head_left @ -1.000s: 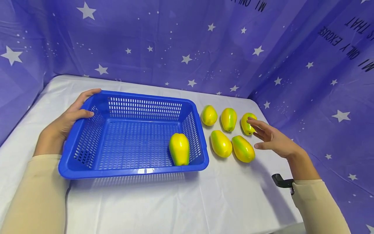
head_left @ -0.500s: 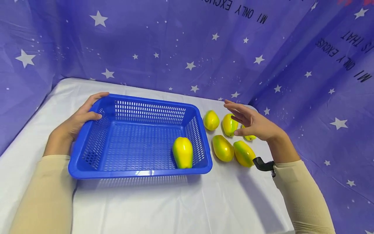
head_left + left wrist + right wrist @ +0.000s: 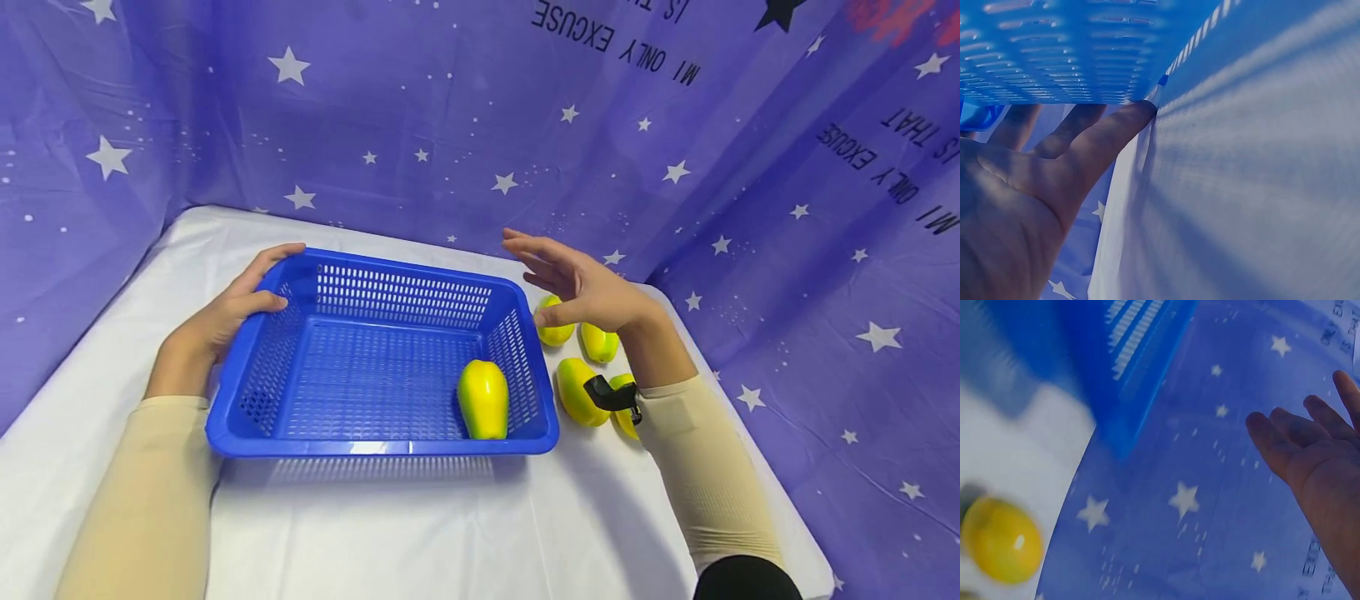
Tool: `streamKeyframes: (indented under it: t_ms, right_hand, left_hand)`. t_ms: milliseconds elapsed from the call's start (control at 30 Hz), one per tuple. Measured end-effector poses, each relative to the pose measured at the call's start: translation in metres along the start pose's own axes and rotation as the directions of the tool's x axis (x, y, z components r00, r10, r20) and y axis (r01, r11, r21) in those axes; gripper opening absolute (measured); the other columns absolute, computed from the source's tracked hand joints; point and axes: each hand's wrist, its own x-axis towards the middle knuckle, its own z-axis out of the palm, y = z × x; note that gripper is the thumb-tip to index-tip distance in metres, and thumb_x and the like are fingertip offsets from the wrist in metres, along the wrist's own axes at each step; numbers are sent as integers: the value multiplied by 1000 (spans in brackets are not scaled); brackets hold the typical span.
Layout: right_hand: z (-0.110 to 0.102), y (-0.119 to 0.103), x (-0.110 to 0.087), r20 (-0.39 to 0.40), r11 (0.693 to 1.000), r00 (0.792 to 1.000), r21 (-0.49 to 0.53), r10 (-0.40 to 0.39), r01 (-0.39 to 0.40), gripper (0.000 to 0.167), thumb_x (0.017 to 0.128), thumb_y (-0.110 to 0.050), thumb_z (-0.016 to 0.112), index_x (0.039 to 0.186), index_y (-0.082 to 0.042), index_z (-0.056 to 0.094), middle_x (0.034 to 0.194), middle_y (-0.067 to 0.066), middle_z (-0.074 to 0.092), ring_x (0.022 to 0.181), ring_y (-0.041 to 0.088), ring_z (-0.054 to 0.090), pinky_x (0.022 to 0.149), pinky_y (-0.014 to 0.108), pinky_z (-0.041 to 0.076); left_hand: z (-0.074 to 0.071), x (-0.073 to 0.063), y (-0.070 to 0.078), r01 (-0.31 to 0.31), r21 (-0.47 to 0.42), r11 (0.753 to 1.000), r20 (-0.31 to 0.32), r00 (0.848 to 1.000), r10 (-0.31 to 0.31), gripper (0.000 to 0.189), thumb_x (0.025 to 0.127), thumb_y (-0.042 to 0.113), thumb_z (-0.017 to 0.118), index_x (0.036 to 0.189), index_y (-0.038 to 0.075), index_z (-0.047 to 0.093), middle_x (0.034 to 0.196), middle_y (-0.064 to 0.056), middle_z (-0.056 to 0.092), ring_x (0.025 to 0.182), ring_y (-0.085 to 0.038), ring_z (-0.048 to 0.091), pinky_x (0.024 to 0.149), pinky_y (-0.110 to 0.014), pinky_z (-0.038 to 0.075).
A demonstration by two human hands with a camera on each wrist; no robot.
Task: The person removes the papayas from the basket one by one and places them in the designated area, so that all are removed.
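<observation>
A blue slotted plastic basket (image 3: 378, 448) has my left hand (image 3: 225, 317) at its left end, gripping the rim with the thumb over the inside. In the left wrist view, the fingers (image 3: 1104, 134) lie against the slotted wall. One yellow-green papaya (image 3: 483, 402) lies in the basket's right front corner. My right hand (image 3: 585, 287) hovers by the basket's right rim, fingers spread and holding nothing. Beneath and behind it, several papayas (image 3: 582, 392) lie on the table, partly covered by the hand and forearm. The right wrist view shows one papaya (image 3: 1002, 540) and the bare palm.
A white cloth covers the table (image 3: 375, 525). Purple star-printed curtains (image 3: 420, 100) hang close behind and along the right side. A black strap mount (image 3: 611, 394) juts from the right wrist above the papayas.
My right hand has swept left from the far-right papayas to the basket's right rim, fingers still spread. My left hand keeps its grip on the basket. The view has shifted slightly.
</observation>
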Motion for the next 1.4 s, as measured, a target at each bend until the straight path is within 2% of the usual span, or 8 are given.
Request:
streamKeyframes:
  t_ms: [133,267,400,533,700,833,1100,1400]
  right_hand:
    - [13,-1,27,51,999,998,26,22,-23,80,82,-2,70,152,-10,30,161,-1,16,147,24,15,115,47,23]
    - [29,2,44,137,974,965,-14,224,-224,78,87,-18,70,153,-21,29,159,-6,21,145,22,21,110,47,32]
    - [44,7,47,233,874,845,-58,481,-482,75,87,-33,70,151,-36,31,156,-14,22,144,22,24,103,51,40]
    - [52,9,43,305,770,726,-38,616,-637,74,88,-34,69,150,-40,30,157,-14,18,145,26,20,92,53,49]
    - [61,12,47,388,714,644,-52,659,-699,75,89,-35,68,151,-41,26,161,-7,11,146,32,16,85,51,54]
    - [70,15,56,388,722,658,-26,645,-692,76,88,-35,68,151,-41,26,160,-8,11,143,32,22,84,51,54]
    - [100,26,96,379,789,734,17,564,-615,72,88,-35,68,149,-42,31,159,-10,14,137,26,34,87,51,52]
    - [118,40,133,400,862,825,145,398,-486,70,90,-23,64,151,-29,31,159,-7,20,143,33,22,95,49,48]
  left_hand:
    - [1,0,1,17,1,1000,-10,1000,-17,68,91,0,41,151,29,26,146,-11,25,120,-25,46,75,-43,57]
    - [2,0,2,30,13,999,-22,999,-30,68,91,0,41,151,28,26,147,-13,25,120,-26,46,76,-44,57]
    - [1,2,5,44,57,997,-39,998,-42,69,90,0,40,151,27,26,146,-12,25,120,-27,44,77,-41,57]
    - [2,5,9,54,69,996,-43,998,-51,69,89,0,40,150,29,27,146,-10,26,117,-28,46,75,-43,57]
    - [1,3,10,55,57,997,-45,998,-52,69,90,0,41,150,30,28,144,-11,27,114,-26,50,73,-44,57]
    - [0,2,7,45,36,998,-35,998,-43,68,90,0,41,150,29,28,142,-12,28,115,-25,50,73,-44,57]
    - [2,1,7,60,85,995,-50,997,-56,68,90,1,41,151,28,26,147,-12,26,120,-30,43,77,-43,56]
    - [0,1,8,101,150,983,-81,993,-90,70,88,3,40,152,29,25,153,-9,23,131,-38,32,84,-41,52]
